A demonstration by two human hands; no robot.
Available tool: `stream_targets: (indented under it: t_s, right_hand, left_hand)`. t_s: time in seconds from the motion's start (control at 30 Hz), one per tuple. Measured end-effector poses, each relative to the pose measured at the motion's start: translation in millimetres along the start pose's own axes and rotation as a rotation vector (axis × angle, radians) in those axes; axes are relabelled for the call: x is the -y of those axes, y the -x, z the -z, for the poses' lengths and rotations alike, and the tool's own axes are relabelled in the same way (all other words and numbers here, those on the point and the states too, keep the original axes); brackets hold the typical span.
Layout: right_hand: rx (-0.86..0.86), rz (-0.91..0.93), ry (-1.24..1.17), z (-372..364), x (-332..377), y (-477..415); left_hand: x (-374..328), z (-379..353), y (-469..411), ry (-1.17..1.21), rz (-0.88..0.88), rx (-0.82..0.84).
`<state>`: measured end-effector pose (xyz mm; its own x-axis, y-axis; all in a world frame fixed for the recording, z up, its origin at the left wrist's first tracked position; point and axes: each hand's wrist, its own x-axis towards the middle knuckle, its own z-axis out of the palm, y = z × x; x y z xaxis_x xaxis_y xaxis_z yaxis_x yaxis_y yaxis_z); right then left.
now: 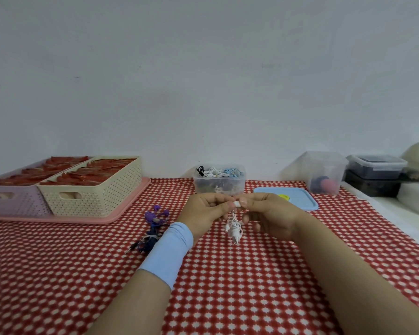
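Above the middle of the red-and-white patterned table, my left hand [207, 209] and my right hand [269, 213] meet fingertip to fingertip. Both pinch the top of a bundled white earphone cable [234, 228], which hangs down between them with its earbuds dangling. A small white piece shows between the fingertips. My left wrist wears a light blue band [167, 250]. Purple and dark blue earphones [153, 226] lie on the cloth just left of my left wrist.
A clear tub [219, 181] of mixed earphones stands behind my hands, a blue lid [298, 198] to its right. Cream [94, 189] and lilac [15, 199] baskets of red packets sit on a pink tray at left. Clear and dark containers [324, 172] stand at right.
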<state>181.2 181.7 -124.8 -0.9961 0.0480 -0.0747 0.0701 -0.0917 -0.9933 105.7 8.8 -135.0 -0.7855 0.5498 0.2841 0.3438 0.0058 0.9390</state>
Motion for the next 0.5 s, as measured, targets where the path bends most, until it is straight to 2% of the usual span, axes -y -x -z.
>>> stream_targets:
  t_s: [0.23,0.4,0.5]
  right_hand:
    - [-0.017,0.041,-0.030,-0.2,-1.1,-3.6]
    - [-0.096,0.043,0.084,-0.7,-4.6,-7.3]
    - [-0.197,0.092,0.228,-1.4,-0.6,-3.4]
  left_hand:
    - [1.0,-0.3,-1.7,0.071,0.005,0.004]
    - [4.8,3.2,-2.8,-0.007,0.009,0.001]
    - [2.3,3.8,-6.5,-0.109,-0.056,-0.003]
